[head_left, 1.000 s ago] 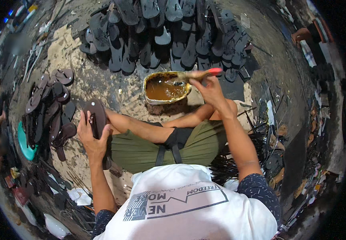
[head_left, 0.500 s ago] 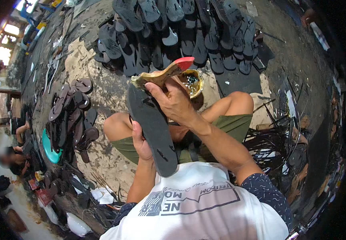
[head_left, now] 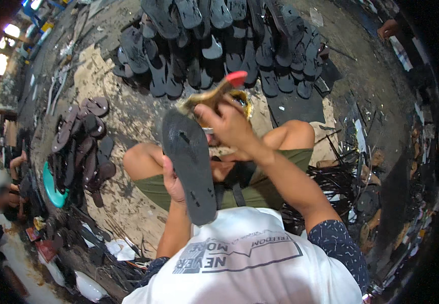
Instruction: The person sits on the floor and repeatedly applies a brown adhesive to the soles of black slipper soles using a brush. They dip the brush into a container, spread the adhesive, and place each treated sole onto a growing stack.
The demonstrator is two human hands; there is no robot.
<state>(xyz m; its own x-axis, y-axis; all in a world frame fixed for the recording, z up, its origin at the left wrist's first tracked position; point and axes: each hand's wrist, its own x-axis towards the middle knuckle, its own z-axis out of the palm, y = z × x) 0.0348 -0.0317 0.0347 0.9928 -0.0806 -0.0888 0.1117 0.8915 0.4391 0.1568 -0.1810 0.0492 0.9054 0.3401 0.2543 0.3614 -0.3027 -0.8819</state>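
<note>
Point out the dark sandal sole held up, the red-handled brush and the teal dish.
dark sandal sole (head_left: pixel 189 169), head view, middle of its flat face.
red-handled brush (head_left: pixel 236 78), head view, red handle end.
teal dish (head_left: pixel 51 186), head view, visible rim.

A black sole (head_left: pixel 189 169) is held upright and lengthwise above the lap, its flat face with small strap holes turned upward. A glue-smeared brush (head_left: pixel 214 95) with a red handle tip is held at the sole's far end.
</note>
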